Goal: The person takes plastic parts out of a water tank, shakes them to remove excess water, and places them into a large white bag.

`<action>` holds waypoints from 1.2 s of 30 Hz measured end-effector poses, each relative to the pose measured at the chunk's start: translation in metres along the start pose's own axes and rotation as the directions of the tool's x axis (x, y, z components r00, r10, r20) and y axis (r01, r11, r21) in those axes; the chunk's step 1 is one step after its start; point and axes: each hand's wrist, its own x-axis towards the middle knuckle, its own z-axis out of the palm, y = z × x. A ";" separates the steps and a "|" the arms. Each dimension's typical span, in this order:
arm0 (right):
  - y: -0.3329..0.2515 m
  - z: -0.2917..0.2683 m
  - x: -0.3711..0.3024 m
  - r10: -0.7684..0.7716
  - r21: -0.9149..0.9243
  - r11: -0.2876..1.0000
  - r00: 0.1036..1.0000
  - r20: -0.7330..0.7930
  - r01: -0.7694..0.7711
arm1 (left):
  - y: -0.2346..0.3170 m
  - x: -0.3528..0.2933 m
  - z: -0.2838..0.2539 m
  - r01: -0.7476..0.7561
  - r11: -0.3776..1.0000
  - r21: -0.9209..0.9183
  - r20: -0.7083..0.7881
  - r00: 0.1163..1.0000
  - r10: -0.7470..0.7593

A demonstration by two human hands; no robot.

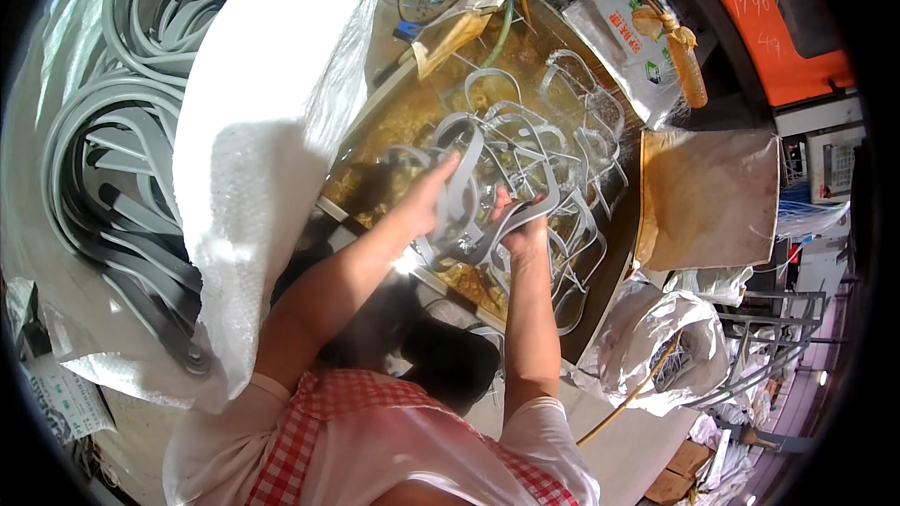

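Over a tank of yellowish, cloudy water (370, 164), both my hands are among curved grey plastic strips. My left hand (428, 195) is closed on a bent grey plastic strip (459, 183), thumb uppermost, its other fingers mostly hidden behind the strip. To its right, my right hand (525, 232) grips another grey plastic strip (548, 189) that arches up and around, its fingers curled from below. Thin, tangled grey plastic loops (586, 145) lie in the water beyond and to the right of my hands.
A large white woven sack (272, 131) stands at the left, beside coiled grey strips (141, 197) in pale sheeting. On the right are a brown board (710, 197), a white bag of scraps (689, 347) and an orange machine (773, 19). A stained flap (469, 23) juts over the tank's far side.
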 end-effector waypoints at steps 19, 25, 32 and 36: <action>0.029 0.028 -0.029 -0.161 0.253 0.967 0.830 0.535 0.024 | -0.014 -0.004 0.009 -0.217 0.944 0.247 -0.055 0.970 0.237; 0.010 0.027 -0.050 -0.230 -0.317 0.890 0.922 0.311 0.328 | -0.008 -0.006 0.012 0.009 0.987 -0.163 -0.104 0.994 -0.026; -0.039 0.002 -0.065 -0.266 -0.399 0.840 0.921 0.285 0.367 | 0.003 -0.014 0.020 -0.187 0.893 0.409 -0.062 0.971 0.232; -0.053 -0.006 -0.065 -0.293 -0.634 0.643 0.903 0.315 0.430 | -0.014 -0.014 0.018 -0.182 0.281 0.942 0.027 0.879 0.477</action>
